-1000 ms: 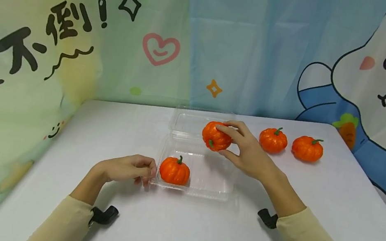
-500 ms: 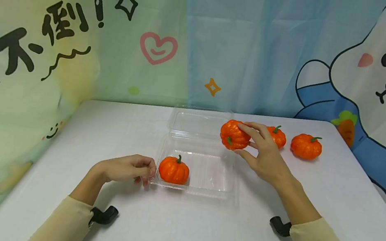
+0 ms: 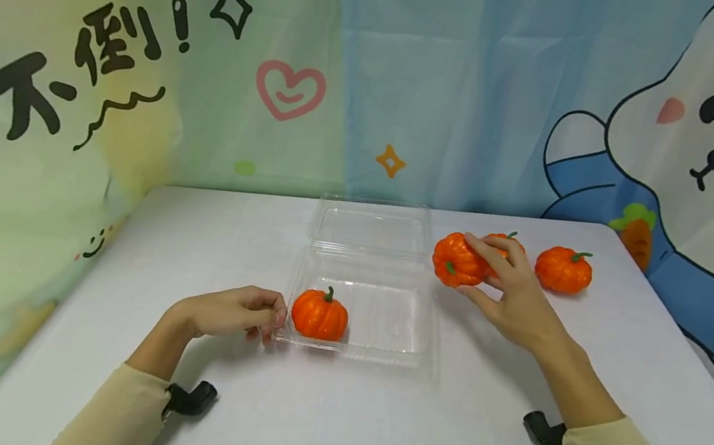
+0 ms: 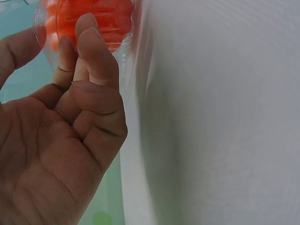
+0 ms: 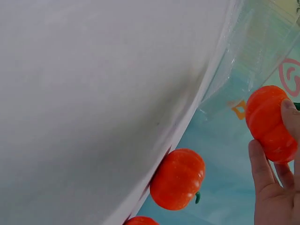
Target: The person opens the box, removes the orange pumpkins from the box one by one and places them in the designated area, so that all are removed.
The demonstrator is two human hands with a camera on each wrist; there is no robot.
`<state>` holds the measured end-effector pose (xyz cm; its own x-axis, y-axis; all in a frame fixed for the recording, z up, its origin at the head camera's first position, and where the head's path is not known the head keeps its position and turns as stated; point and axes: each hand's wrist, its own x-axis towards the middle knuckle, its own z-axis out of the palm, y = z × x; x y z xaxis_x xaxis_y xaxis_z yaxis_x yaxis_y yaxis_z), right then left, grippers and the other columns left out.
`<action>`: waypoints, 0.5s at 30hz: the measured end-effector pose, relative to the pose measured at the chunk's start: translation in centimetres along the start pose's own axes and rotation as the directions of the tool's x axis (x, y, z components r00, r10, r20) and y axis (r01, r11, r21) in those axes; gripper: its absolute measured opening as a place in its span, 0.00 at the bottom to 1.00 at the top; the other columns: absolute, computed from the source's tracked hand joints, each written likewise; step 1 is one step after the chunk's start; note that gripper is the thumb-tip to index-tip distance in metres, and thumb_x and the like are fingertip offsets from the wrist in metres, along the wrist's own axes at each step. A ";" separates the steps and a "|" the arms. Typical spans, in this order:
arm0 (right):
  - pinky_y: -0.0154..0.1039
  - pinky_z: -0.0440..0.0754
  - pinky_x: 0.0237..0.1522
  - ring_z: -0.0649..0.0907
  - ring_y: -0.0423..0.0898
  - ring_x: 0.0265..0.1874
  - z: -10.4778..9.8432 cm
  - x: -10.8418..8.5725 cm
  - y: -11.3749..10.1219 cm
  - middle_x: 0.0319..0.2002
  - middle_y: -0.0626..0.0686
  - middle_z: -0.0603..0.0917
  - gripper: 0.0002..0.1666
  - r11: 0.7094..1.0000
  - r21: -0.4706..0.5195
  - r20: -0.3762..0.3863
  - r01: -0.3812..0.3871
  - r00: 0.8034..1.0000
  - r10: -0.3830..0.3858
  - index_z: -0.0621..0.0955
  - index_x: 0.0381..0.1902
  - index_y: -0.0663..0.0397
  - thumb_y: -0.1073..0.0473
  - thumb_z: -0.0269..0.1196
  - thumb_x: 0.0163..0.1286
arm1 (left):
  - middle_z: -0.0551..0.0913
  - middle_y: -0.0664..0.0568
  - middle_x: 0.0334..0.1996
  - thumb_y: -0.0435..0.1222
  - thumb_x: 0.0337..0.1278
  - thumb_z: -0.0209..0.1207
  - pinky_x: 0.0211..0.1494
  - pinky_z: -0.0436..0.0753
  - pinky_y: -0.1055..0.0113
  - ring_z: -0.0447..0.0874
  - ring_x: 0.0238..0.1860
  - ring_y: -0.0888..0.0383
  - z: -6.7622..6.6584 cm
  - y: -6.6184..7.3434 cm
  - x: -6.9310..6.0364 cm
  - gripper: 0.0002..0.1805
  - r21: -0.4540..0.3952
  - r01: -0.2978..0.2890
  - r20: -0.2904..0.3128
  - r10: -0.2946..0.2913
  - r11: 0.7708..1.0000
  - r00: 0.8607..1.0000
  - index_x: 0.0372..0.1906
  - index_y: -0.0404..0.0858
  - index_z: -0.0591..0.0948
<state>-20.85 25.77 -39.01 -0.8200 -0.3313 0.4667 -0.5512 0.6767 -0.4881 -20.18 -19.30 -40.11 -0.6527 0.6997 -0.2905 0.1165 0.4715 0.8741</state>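
Note:
My right hand (image 3: 518, 300) grips a small orange pumpkin (image 3: 455, 262) between thumb and fingers, above the table and just right of a clear plastic box (image 3: 383, 326). The held pumpkin (image 5: 268, 123) is tipped, its green stem facing the head camera. Inside the box, at its front left, another pumpkin (image 3: 319, 314) sits upright. At the box's left front corner my left hand (image 3: 233, 312) holds the edge with curled fingers. In the left wrist view, the thumb and fingertips of that hand (image 4: 61, 126) meet the clear wall beside the orange pumpkin (image 4: 93, 23).
The box's clear lid (image 3: 370, 228) lies folded back behind it. One pumpkin (image 3: 511, 239) stands on the white table (image 3: 367, 432), partly hidden behind my right hand. Farther right is another pumpkin (image 3: 563, 270). A printed curtain (image 3: 421, 71) hangs behind the table.
My right hand has carried its pumpkin rightward from over the box to beside it, now overlapping a back pumpkin in the head view. The left hand stays at the box corner.

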 end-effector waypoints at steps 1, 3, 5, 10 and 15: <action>0.55 0.84 0.51 0.76 0.58 0.61 -0.1 -0.1 0.1 0.65 0.60 0.68 0.45 1.000 0.000 0.009 -0.006 1.000 0.006 0.70 0.75 0.45 0.64 0.74 0.62 | 0.82 0.44 0.32 0.35 0.70 0.50 0.38 0.77 0.65 0.82 0.38 0.47 0.0 0.0 0.0 0.08 0.000 0.000 -0.001 0.000 1.000 1.000 0.41 0.35 0.76; 0.55 0.84 0.51 0.77 0.59 0.60 -0.2 -0.3 0.3 0.66 0.61 0.67 0.45 1.000 -0.012 0.027 -0.023 0.999 0.023 0.70 0.76 0.46 0.63 0.74 0.63 | 0.83 0.45 0.32 0.35 0.70 0.50 0.38 0.77 0.65 0.82 0.38 0.47 0.0 0.0 -0.1 0.07 0.002 0.002 -0.004 -0.002 1.000 1.000 0.41 0.35 0.76; 0.55 0.83 0.52 0.78 0.60 0.59 -0.3 -0.4 0.4 0.67 0.61 0.67 0.44 0.999 -0.031 0.041 -0.045 0.998 0.046 0.70 0.76 0.46 0.61 0.74 0.64 | 0.83 0.45 0.32 0.35 0.70 0.50 0.38 0.77 0.65 0.82 0.37 0.47 -0.1 -0.1 -0.2 0.07 0.004 0.001 -0.005 -0.001 1.000 1.000 0.40 0.35 0.76; 0.55 0.84 0.50 0.82 0.61 0.54 -0.9 -1.0 0.8 0.65 0.62 0.67 0.44 0.994 -0.055 0.055 -0.098 0.993 0.101 0.68 0.77 0.45 0.55 0.73 0.66 | 0.82 0.45 0.32 0.35 0.69 0.49 0.38 0.77 0.65 0.81 0.37 0.47 -0.1 -0.1 -0.3 0.08 -0.002 -0.005 -0.005 0.005 1.000 1.000 0.41 0.35 0.76; 0.56 0.85 0.49 0.81 0.60 0.52 -1.7 -1.8 1.2 0.59 0.61 0.70 0.44 0.989 -0.073 0.071 -0.126 0.989 0.131 0.68 0.77 0.46 0.54 0.73 0.66 | 0.83 0.44 0.32 0.36 0.70 0.50 0.38 0.77 0.65 0.81 0.37 0.48 0.0 -0.2 -0.1 0.08 0.001 0.000 -0.007 0.000 1.000 1.000 0.41 0.35 0.76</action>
<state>-19.84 28.28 -39.20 -0.8942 -0.2853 0.3449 -0.4305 0.7594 -0.4878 -20.11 -19.51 -40.24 -0.6581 0.6960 -0.2873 0.1175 0.4718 0.8739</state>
